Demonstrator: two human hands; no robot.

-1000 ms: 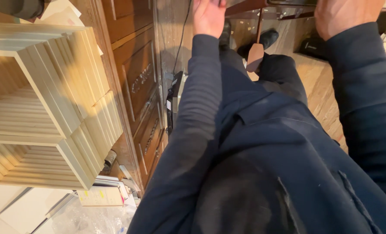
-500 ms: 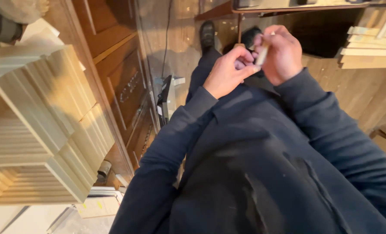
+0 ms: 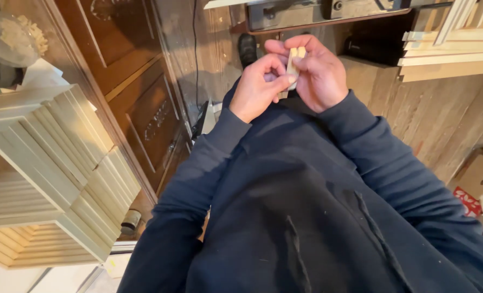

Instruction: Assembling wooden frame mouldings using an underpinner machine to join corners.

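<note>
left hand (image 3: 258, 87): closed pinch, thumb and fingertips on the lower edge of the wood strip, at chest height.
right hand (image 3: 320, 73): fingers curled shut round the wood strip, holding its upper part; touching the left hand.
wood strip (image 3: 294, 61): small pale stick, upright between both hands, just above the dark sweater (image 3: 306, 217); its top end shows, the rest is hidden by fingers.
handling: looks light, stiff and dry, not slippery; thin, so it could probably snap if bent. Best held by the flat sides near the middle, ends left free.
cabinet (image 3: 144, 108): dark brown carved doors, left of the wood strip, well apart.
stacked mouldings (image 3: 62, 163): pale green stepped pieces, far left of the wood strip.
pale boards (image 3: 447, 54): right of the wood strip, near the upper edge.
floor (image 3: 447, 125): worn planks below the hands.
</note>
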